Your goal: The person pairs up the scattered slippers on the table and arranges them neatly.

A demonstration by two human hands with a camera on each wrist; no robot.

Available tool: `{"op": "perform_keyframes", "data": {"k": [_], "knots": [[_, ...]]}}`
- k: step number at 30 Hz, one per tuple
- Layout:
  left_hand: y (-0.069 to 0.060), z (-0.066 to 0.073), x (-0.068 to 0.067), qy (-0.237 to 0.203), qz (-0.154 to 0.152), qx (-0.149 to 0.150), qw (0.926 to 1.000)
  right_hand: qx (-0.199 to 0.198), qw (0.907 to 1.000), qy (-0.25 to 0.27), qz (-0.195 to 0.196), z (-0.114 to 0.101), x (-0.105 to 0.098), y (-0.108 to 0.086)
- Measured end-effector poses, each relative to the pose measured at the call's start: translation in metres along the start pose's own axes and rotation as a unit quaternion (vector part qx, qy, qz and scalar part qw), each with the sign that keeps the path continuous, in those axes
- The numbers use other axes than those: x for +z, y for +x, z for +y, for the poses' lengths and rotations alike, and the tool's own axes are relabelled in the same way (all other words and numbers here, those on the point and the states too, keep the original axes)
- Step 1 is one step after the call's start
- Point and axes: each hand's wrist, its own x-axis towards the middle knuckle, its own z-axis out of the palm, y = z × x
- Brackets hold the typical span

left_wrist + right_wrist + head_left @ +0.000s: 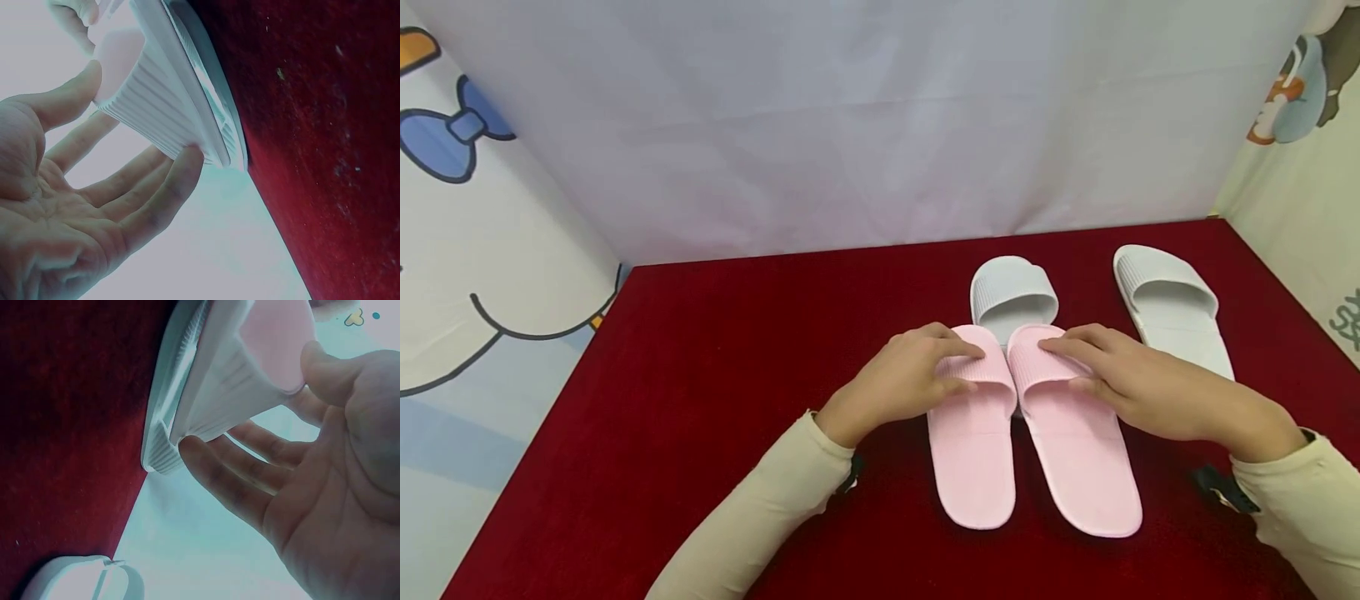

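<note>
Two pink slippers lie side by side in the head view, toes pointing away. My left hand (904, 377) grips the strap of the left pink slipper (974, 467), its thumb at the strap's open edge and its fingers over the ribbed top. On the right pink slipper (1086, 467), my right hand (1157, 385) holds the strap in the same way. Behind their toes sits a white slipper (1006, 283), partly covered by the pink pair. The left wrist view shows the ribbed strap (156, 100) between thumb and fingers; the right wrist view shows the other strap (231, 381) likewise.
A second white slipper (1176, 317) lies farther right, its heel end hidden behind my right arm. All rest on a dark red cloth surface (737, 358). A pale curtain (865, 133) hangs along the back, with cartoon-printed cloth (497, 250) at the left side.
</note>
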Motion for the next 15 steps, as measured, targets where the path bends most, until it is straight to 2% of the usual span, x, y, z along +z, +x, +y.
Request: {"op": "perform_keyframes", "data": {"k": [5,15], "knots": [[-0.0023,0.0002,0.0011,0.003,0.003,0.003,1.0000,-0.010,0.9999,-0.004,0.003,-0.0015,0.0037,0.0026],[-0.0057,0.0003,-0.0017,0.002,0.002,-0.007,1.0000,-0.035,0.9983,-0.020,0.041,-0.0059,0.0092,0.0059]]}}
